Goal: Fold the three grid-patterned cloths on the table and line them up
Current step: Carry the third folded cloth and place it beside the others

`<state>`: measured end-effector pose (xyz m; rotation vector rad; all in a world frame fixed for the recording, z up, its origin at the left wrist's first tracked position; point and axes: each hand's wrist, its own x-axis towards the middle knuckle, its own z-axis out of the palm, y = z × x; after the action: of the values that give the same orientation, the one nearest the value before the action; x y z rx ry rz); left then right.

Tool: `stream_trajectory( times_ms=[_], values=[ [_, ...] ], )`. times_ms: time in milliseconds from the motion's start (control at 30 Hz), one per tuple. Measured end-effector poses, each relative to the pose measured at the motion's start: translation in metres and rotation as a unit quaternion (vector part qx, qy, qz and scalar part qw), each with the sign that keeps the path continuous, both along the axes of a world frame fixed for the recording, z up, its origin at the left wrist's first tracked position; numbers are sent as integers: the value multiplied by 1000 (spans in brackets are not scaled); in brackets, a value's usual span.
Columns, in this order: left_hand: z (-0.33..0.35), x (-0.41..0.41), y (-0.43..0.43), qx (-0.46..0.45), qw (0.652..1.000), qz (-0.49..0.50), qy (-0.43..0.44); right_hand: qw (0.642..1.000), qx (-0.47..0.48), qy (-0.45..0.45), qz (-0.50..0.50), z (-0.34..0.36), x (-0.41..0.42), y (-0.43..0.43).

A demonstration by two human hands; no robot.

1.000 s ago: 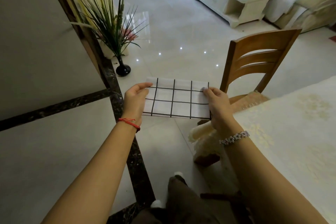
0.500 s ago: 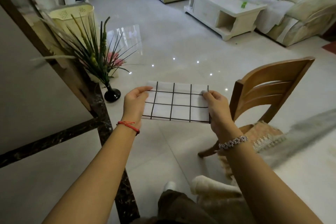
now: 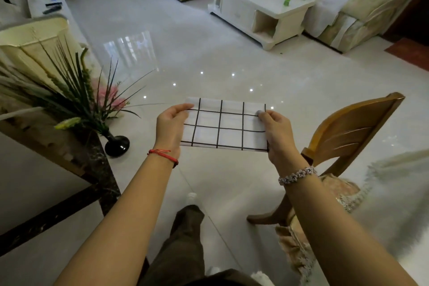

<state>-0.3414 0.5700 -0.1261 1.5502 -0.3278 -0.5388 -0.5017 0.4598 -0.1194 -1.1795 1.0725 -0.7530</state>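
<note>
Both hands' grip, left hand (image 3: 170, 127) and right hand (image 3: 277, 133), pinching folded grid cloth (image 3: 224, 126) midair, wooden chair (image 3: 348, 139) right, potted plant (image 3: 76, 97) left

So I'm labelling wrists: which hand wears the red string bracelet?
The left hand, gripping the grid cloth; the right hand wears a sparkly beaded bracelet instead.

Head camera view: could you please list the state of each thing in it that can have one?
White cloth with black grid lines: folded into a flat rectangle, held in the air over the floor.
Left hand: pinching the cloth's left edge.
Right hand: pinching the cloth's right edge.
Wooden chair: upright, nobody on it.
Black vase with green stems: upright on the floor.
White coffee table: side compartment open.
</note>
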Motion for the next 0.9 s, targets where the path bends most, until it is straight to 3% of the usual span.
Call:
stream_trajectory(
  times_ms=[433,900],
  values=[
    [8,118,-227,-4,986,-167,-12,986,-12,0,-164,-13,91,-177],
    [-4,97,-442,20,957,-288,-12,955,8,-23,-295,-21,62,-346]
  ],
)
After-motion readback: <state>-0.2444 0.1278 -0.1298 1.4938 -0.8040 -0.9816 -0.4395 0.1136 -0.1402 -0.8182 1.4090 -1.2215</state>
